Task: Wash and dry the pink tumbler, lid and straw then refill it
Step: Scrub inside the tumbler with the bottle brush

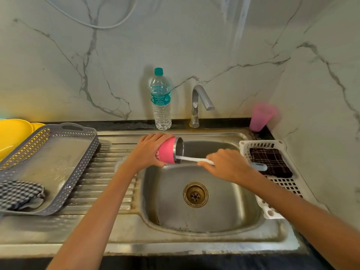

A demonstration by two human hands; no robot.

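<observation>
Scrubbing the tumbler (168, 152) over the sink (194, 221)
The left hand (150, 151) grips the pink tumbler on its side. The right hand (226, 164) grips a white brush (191, 159) poking into its mouth. A bottle (161, 102) and tap (198, 102) stand by the marble wall (233, 45); grey tray (58, 152) left, white basket (282, 184) right.

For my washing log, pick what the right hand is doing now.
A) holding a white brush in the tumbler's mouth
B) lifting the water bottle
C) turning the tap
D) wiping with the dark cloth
A: the right hand grips a white brush whose end sits inside the mouth of the pink tumbler, held sideways by the left hand over the sink.
</observation>
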